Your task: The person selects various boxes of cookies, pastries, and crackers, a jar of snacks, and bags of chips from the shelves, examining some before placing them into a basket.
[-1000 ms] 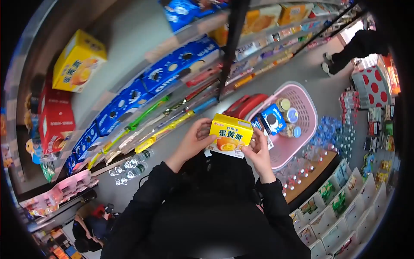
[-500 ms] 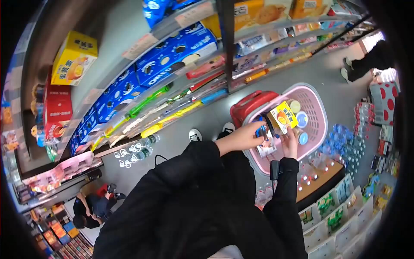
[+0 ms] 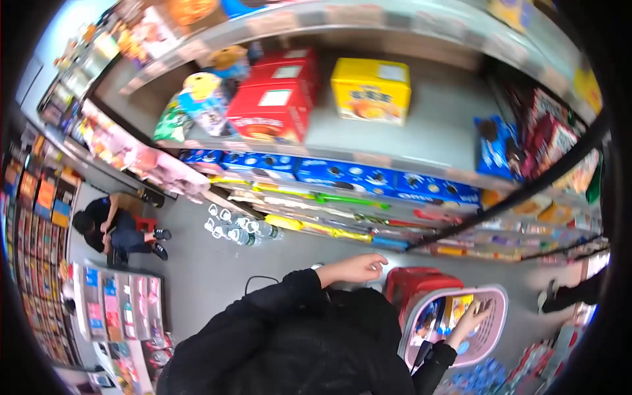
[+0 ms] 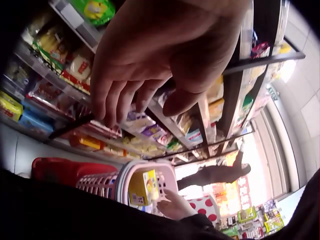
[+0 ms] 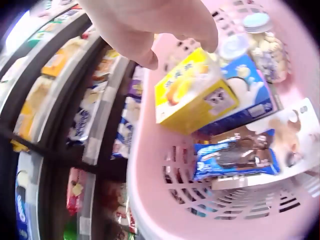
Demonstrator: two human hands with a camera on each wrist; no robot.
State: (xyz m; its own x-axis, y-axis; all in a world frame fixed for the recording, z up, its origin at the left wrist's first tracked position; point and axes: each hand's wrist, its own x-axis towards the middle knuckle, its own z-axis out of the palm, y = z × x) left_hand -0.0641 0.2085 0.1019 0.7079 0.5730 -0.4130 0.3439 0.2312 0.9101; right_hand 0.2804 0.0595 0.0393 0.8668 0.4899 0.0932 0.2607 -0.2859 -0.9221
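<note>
My right hand (image 3: 469, 321) is over the pink basket (image 3: 501, 322), fingers loosely bent and holding nothing. In the right wrist view, its fingertips hover just by the yellow carton (image 5: 192, 97), which stands tilted inside. Beside that carton lie a blue box (image 5: 245, 90), a blue snack packet (image 5: 235, 157) on a white box (image 5: 295, 135), and lidded jars (image 5: 267, 45). Nothing is in my left hand (image 3: 357, 268), held out near the shelf with fingers relaxed; the left wrist view shows its fingers (image 4: 117, 100) hanging loosely.
Ahead, a shelf carries another yellow carton (image 3: 372, 92), red boxes (image 3: 273, 108) and blue snack bags (image 3: 497, 148), with blue boxes (image 3: 342, 176) below. A red basket (image 3: 418, 280) adjoins the pink one. Clear bottles (image 3: 240, 227) stand on the floor; a person (image 3: 112, 227) sits at left.
The yellow carton went from both hands down into the pink basket, and the right hand let go of it. My left hand left the basket, and the view swung toward the shelf.
</note>
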